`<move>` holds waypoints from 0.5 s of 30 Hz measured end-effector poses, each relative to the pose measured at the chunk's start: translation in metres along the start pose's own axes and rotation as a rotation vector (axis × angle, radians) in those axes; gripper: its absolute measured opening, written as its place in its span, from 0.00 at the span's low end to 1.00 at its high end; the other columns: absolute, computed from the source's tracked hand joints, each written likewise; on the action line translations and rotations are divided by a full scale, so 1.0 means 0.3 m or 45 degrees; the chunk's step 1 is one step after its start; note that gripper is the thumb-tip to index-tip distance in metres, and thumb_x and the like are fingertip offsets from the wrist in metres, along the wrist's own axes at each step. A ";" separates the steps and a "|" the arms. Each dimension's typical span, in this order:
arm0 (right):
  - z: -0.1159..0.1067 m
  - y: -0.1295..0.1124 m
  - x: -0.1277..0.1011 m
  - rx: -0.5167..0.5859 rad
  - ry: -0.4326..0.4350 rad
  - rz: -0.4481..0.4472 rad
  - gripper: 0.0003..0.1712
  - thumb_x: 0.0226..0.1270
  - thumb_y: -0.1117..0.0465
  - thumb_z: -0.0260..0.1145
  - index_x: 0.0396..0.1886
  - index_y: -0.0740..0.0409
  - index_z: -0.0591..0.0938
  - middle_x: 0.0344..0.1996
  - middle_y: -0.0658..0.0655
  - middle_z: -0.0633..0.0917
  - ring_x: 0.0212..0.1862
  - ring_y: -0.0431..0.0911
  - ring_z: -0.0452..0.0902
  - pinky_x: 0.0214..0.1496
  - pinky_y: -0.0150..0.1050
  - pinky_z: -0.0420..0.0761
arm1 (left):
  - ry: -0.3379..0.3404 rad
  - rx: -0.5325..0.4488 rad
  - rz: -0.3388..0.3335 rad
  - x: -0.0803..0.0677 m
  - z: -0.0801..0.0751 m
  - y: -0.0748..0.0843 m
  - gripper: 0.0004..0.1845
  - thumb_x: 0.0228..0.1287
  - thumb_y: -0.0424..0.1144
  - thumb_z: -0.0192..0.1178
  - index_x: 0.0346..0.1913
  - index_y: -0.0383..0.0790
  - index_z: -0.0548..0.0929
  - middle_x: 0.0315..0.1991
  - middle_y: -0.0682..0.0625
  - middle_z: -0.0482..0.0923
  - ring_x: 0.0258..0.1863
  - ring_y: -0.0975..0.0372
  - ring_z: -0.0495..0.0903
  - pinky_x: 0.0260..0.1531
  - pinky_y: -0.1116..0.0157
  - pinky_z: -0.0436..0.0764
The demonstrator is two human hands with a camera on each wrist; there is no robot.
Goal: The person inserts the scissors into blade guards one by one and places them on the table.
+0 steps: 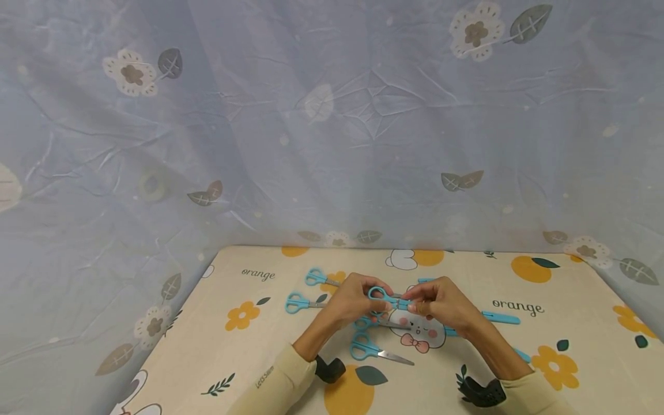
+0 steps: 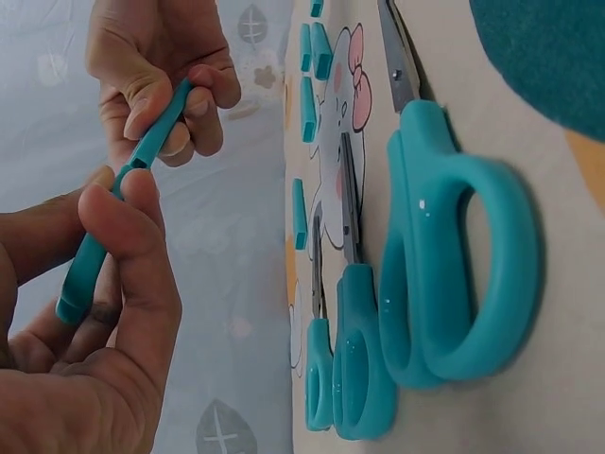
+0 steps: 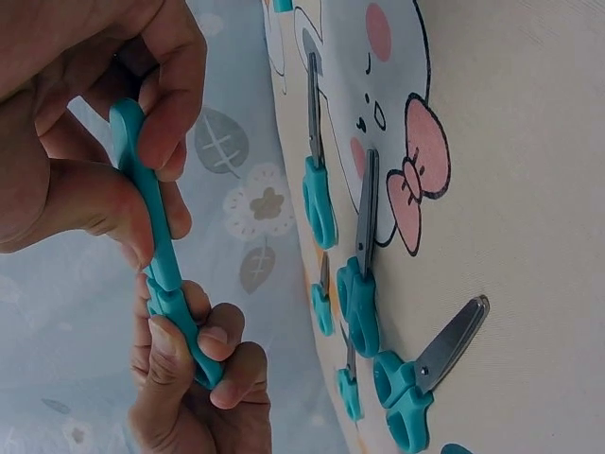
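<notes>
Above the table my left hand (image 1: 358, 301) pinches a pair of scissors by its light blue handles (image 1: 378, 294). My right hand (image 1: 447, 302) holds a slim blue blade cover (image 3: 151, 203) between thumb and fingers. Cover and handles meet end to end in the right wrist view, and the held scissors' blades are hidden there. Below the hands, more scissors with matching handles lie on the cloth, bare blades pointing right; one pair (image 1: 365, 347) is nearest me, another (image 1: 297, 302) farther left.
Several loose blue blade covers lie around my right forearm, one cover (image 1: 500, 317) just right of it. Another pair of scissors (image 1: 313, 276) lies at the back left. A patterned cloth (image 1: 233, 357) covers the table, and a grey-blue curtain (image 1: 332, 144) hangs behind it.
</notes>
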State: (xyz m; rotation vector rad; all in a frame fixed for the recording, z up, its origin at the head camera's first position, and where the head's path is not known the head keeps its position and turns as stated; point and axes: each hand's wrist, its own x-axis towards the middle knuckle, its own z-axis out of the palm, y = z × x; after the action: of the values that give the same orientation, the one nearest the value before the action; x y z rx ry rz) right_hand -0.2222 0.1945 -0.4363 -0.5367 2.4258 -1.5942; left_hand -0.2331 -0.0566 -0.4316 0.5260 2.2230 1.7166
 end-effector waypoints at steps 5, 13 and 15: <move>-0.002 0.000 0.001 0.023 -0.050 -0.010 0.15 0.72 0.67 0.72 0.53 0.73 0.89 0.28 0.57 0.87 0.28 0.41 0.75 0.30 0.37 0.82 | 0.006 0.054 0.039 0.002 0.014 -0.004 0.09 0.62 0.25 0.76 0.43 0.39 0.92 0.25 0.52 0.81 0.21 0.60 0.84 0.31 0.50 0.93; -0.024 -0.005 -0.006 0.012 -0.125 0.065 0.16 0.74 0.64 0.72 0.55 0.70 0.88 0.31 0.58 0.89 0.31 0.43 0.76 0.32 0.38 0.82 | -0.046 0.045 0.014 0.000 0.031 -0.001 0.09 0.63 0.26 0.76 0.44 0.40 0.92 0.27 0.50 0.84 0.26 0.54 0.88 0.30 0.53 0.93; -0.028 -0.001 -0.008 -0.003 -0.131 0.074 0.17 0.74 0.63 0.72 0.56 0.70 0.88 0.33 0.60 0.89 0.31 0.43 0.75 0.33 0.39 0.83 | -0.050 0.035 -0.001 -0.001 0.032 0.000 0.09 0.64 0.27 0.76 0.44 0.40 0.92 0.27 0.50 0.85 0.26 0.56 0.88 0.31 0.53 0.93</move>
State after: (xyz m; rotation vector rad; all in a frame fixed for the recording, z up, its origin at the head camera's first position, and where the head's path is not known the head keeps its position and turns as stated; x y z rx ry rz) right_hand -0.2228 0.2025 -0.4326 -0.5298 2.3463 -1.5033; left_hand -0.2286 -0.0484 -0.4339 0.5604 2.2219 1.6630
